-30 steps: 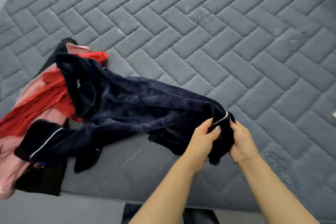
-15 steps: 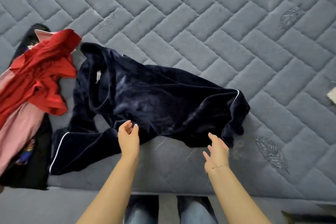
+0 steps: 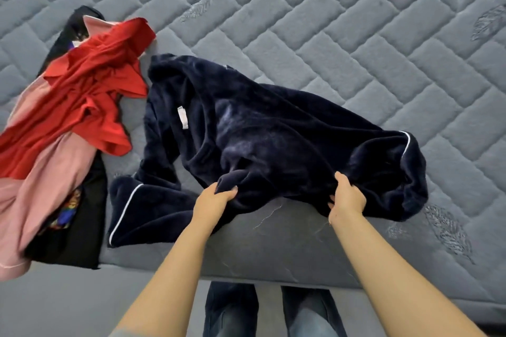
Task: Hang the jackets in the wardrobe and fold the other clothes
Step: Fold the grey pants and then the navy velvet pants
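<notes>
A dark navy velvet garment (image 3: 273,139) with thin white piping and a white label lies crumpled on the grey quilted mattress (image 3: 328,35). My left hand (image 3: 215,198) grips a fold at its near edge, fingers curled into the fabric. My right hand (image 3: 346,195) grips the near edge further right, thumb on top of the cloth. A sleeve or leg with piping trails toward the lower left.
A heap of clothes lies at the left: a red garment (image 3: 90,90) on top, a pink one (image 3: 46,172) under it, and black fabric (image 3: 79,230) with a colourful print. The mattress front edge runs just below my hands; my jeans-clad legs (image 3: 271,312) stand against it.
The hands let go of the right end of the navy garment, hovered open over its near edge, and now both grip that edge. The garment lies flatter, clear of the red pile.
</notes>
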